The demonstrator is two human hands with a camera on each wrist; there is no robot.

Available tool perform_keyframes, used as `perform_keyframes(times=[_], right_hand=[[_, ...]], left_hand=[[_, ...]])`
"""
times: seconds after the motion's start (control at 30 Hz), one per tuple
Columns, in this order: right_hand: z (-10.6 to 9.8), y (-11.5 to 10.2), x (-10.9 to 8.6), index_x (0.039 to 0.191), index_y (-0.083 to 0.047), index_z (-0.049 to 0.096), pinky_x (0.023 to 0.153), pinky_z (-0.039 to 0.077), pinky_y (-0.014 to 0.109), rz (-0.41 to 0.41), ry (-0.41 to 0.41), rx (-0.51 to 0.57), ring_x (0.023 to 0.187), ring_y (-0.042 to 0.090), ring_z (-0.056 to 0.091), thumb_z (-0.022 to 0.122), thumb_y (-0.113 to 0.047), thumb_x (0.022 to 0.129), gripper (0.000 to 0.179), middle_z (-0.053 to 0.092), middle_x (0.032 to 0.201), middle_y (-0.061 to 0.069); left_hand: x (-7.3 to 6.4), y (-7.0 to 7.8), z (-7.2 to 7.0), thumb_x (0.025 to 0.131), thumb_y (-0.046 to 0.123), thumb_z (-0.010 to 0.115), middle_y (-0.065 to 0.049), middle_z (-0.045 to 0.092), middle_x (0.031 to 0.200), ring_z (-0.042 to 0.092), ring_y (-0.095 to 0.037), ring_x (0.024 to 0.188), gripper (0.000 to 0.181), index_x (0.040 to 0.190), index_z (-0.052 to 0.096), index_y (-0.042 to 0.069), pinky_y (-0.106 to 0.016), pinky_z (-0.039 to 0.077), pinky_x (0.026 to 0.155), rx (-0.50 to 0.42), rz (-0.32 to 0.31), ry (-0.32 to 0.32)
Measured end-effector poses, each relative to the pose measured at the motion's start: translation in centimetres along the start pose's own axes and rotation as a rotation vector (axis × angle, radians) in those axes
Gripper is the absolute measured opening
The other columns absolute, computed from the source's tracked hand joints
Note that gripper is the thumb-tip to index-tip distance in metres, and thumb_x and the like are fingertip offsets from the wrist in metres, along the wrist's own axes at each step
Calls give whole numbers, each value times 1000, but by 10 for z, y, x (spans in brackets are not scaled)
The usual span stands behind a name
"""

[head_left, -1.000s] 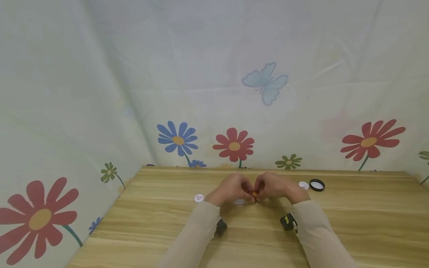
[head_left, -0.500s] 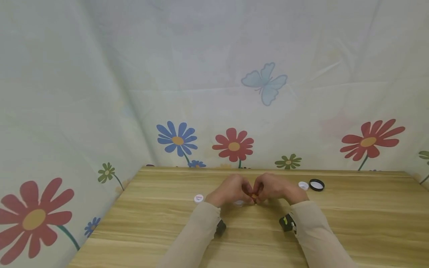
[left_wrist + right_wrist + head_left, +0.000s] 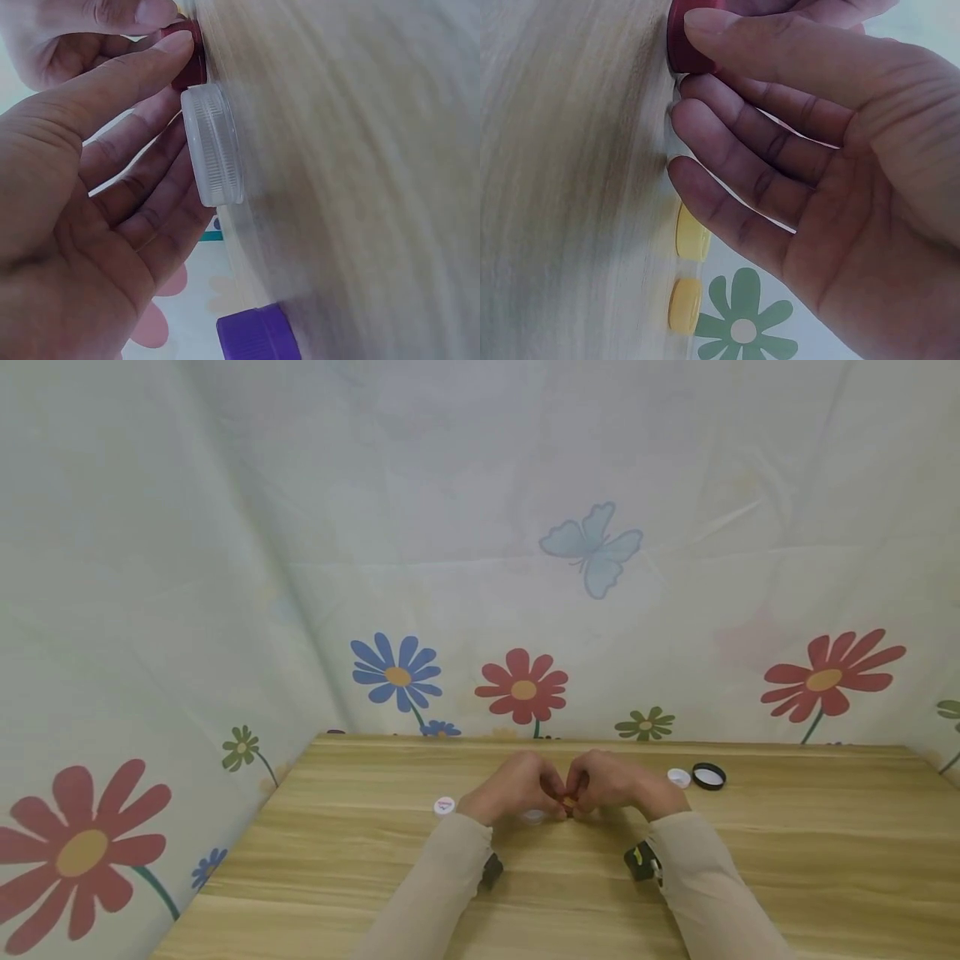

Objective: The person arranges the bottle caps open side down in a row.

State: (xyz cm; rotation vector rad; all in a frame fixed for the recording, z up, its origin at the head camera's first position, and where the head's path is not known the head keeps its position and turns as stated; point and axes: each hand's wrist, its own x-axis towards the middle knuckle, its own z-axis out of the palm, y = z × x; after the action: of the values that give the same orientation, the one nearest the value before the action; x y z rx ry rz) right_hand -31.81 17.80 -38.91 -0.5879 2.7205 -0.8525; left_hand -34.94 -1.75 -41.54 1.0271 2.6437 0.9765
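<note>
A dark red bottle cap (image 3: 196, 66) stands low at the table top, between my two hands. My left hand (image 3: 516, 789) pinches it from the left with thumb and fingertips, the other fingers spread loosely behind. From the right, the thumb and fingers of my right hand (image 3: 611, 781) hold the same cap (image 3: 690, 51). In the head view the fingers cover most of it. A clear ribbed cap (image 3: 214, 146) lies on the wood close to the left fingers. Farther out on that side is a purple cap (image 3: 259, 335), partly cut off by the frame.
On the wooden table (image 3: 360, 877), a white cap with printing (image 3: 445, 806) lies left of the hands. Right of them are a small white cap (image 3: 678, 777) and a black-rimmed lid (image 3: 708, 776). Two yellow caps (image 3: 693, 234) show in the right wrist view. A flowered cloth (image 3: 450, 527) hangs behind.
</note>
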Motion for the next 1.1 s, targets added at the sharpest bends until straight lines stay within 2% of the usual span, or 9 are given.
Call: perform_keyframes(times=[0.3, 0.43, 0.53, 0.67, 0.87, 1.0, 1.1], right_hand=[[-6, 5, -3, 98, -3, 73, 77, 52, 33, -50, -10, 33, 83, 16, 60, 87, -2, 78, 25, 69, 90, 3], [-9, 7, -5, 100, 0, 72, 76, 53, 32, -60, 5, 35, 82, 15, 61, 83, -1, 78, 24, 69, 89, 3], [-10, 9, -6, 102, 1, 72, 76, 54, 34, -63, 46, 32, 82, 17, 62, 79, 1, 80, 23, 69, 89, 3], [-12, 14, -7, 105, 1, 72, 80, 57, 39, -82, 109, 27, 86, 19, 64, 79, -1, 86, 20, 70, 94, 4], [-12, 17, -8, 109, 3, 72, 87, 58, 46, -111, 192, 1, 93, 24, 66, 81, -4, 90, 22, 72, 100, 8], [-12, 18, -9, 111, 3, 72, 89, 58, 49, -112, 263, -17, 96, 28, 67, 80, -5, 91, 23, 72, 102, 10], [-13, 20, -9, 112, 4, 72, 90, 57, 50, -115, 307, -23, 99, 30, 67, 80, -5, 91, 24, 72, 105, 12]], left_hand=[[-3, 2, -4, 83, 14, 94, 10, 75, 85, 67, -5, 82, 19, 98, 83, 10, -22, 54, 86, -57, -3, -45], [-3, 0, -6, 90, 19, 88, 11, 75, 88, 66, -7, 85, 14, 101, 83, 12, -25, 55, 86, -81, -43, -53], [-2, -2, -5, 95, 21, 83, 11, 74, 92, 65, -8, 87, 12, 104, 82, 14, -27, 54, 87, -95, -63, -35], [1, -3, -3, 96, 22, 82, 6, 75, 101, 66, -10, 94, 20, 112, 80, 11, -28, 55, 89, -88, -53, 45], [5, 3, 3, 93, 20, 85, -5, 75, 117, 70, -20, 105, 33, 121, 77, 6, -28, 57, 89, -55, -22, 177], [9, 8, 7, 92, 16, 85, -8, 76, 116, 72, -24, 106, 35, 123, 76, 4, -29, 57, 90, -58, 1, 250], [13, 12, 10, 91, 15, 85, -9, 77, 115, 73, -25, 105, 35, 122, 75, 2, -29, 58, 90, -72, 11, 283]])
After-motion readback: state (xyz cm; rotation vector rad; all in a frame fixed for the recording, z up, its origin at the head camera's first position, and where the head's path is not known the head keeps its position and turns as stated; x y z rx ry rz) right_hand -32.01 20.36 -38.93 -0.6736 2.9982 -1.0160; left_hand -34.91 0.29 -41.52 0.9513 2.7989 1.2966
